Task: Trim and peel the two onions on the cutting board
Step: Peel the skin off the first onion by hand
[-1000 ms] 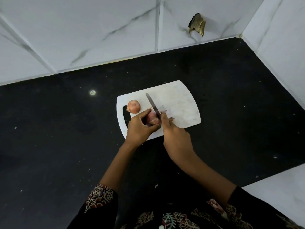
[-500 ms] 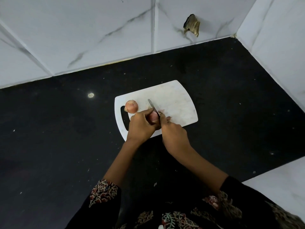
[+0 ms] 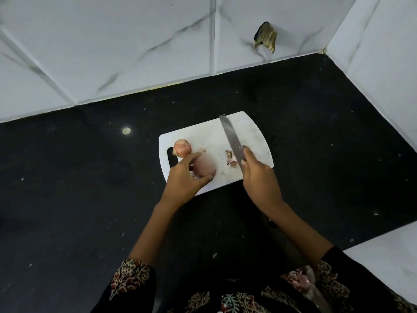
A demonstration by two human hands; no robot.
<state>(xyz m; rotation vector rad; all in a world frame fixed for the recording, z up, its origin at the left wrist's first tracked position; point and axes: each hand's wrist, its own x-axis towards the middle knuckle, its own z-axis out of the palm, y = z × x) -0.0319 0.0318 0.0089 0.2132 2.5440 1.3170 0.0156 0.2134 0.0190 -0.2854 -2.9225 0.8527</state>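
1. The right hand (image 3: 259, 177), gripping the knife (image 3: 232, 138), has swung away from the onion (image 3: 204, 168); an end looks trimmed.
2. The left hand (image 3: 185, 177) cups that onion on the board (image 3: 252, 136).
3. The second onion (image 3: 182, 147) lies untouched; scraps (image 3: 231, 158) lie between.

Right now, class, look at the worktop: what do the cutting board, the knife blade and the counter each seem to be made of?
Cutting board: probably plastic; white, matte, thin, with rounded corners and a cut-out handle slot.
Knife blade: metal, likely steel; grey with a dull sheen.
Counter: looks like polished black stone, perhaps granite; dark, with pale flecks and a reflected spot of light.
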